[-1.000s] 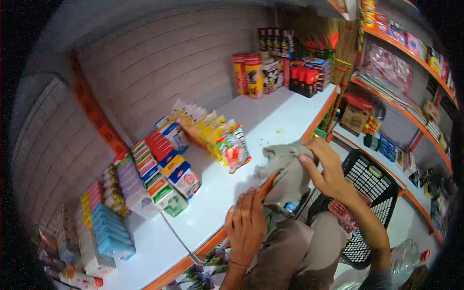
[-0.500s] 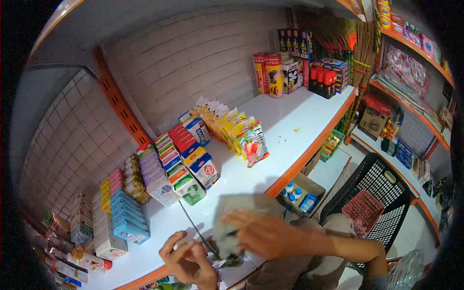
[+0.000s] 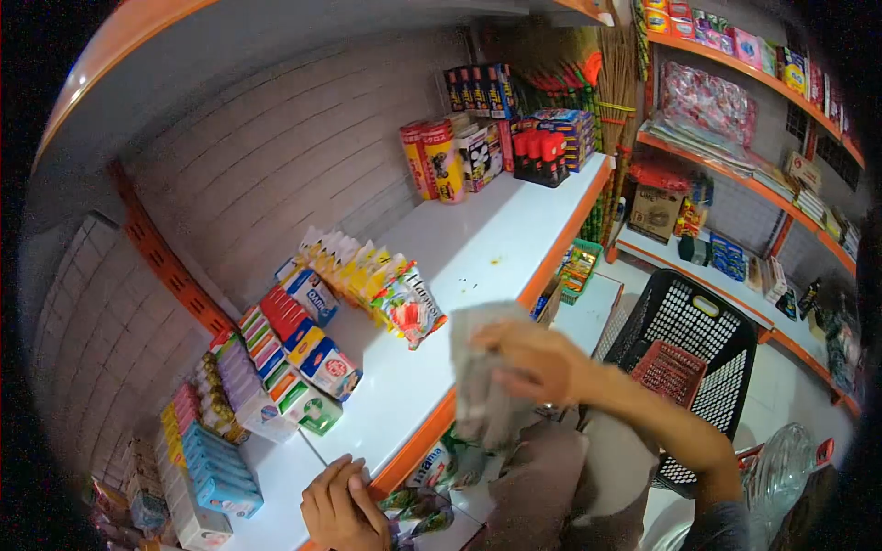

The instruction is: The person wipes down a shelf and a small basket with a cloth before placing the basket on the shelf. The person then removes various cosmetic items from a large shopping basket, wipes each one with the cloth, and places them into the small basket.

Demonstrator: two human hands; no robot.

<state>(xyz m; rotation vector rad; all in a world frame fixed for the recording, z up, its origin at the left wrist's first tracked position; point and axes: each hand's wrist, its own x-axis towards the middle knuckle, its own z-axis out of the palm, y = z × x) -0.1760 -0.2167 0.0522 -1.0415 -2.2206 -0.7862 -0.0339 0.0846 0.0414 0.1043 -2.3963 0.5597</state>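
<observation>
Grip on grey cloth [image 3: 470,376] with right hand [image 3: 528,363]: bent over it, apparently pinching the upper part between thumb and fingers; blurred, can't tell exactly. Resting left hand [image 3: 344,505] on the front edge of the white shelf [image 3: 390,390], fingers loosely together, pinching nothing. Best to gather the loose end into the palm, hold a flat face down, steer clear of the nearby printed pack [image 3: 413,312]. Located at the shelf's orange lip; can't tell if touching. Pointing downward, long axis running from above the shelf surface past the lip.
</observation>
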